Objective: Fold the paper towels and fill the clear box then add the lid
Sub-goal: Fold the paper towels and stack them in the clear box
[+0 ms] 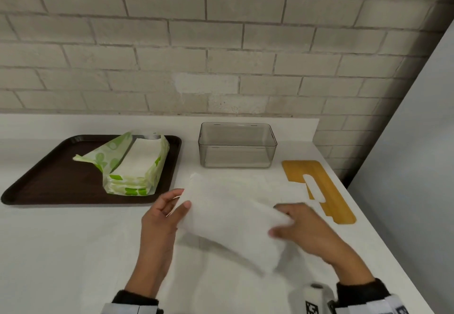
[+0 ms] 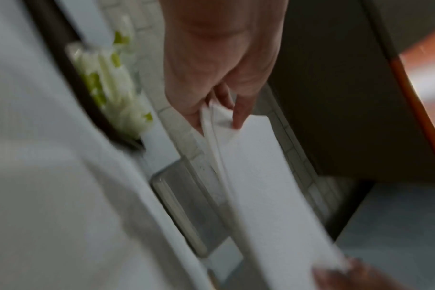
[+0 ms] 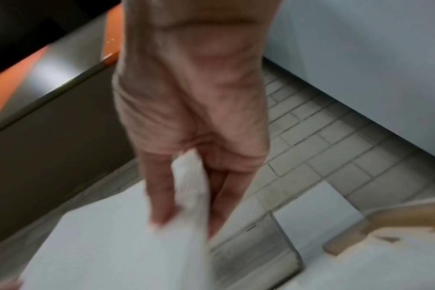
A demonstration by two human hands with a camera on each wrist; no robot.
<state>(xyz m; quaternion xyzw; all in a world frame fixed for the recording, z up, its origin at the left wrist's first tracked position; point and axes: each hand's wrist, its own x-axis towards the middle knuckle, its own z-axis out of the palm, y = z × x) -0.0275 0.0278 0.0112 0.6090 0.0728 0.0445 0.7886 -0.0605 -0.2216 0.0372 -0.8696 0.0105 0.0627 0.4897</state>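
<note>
A white paper towel (image 1: 228,218) hangs in the air above the white counter, stretched between both hands. My left hand (image 1: 169,208) pinches its left edge, thumb on top; the wrist view shows the paper towel (image 2: 266,176) caught between my fingers (image 2: 238,115). My right hand (image 1: 292,220) grips the right edge, and the right wrist view shows the paper towel (image 3: 127,241) pinched there. The clear box (image 1: 237,145) stands empty behind the towel. The wooden lid (image 1: 319,188) with its slot lies flat to the right.
A dark brown tray (image 1: 49,178) at the left holds an opened green-and-white pack of paper towels (image 1: 135,164). A brick wall runs behind the counter. The counter's right edge falls away beside the lid, next to a pale wall panel (image 1: 417,166).
</note>
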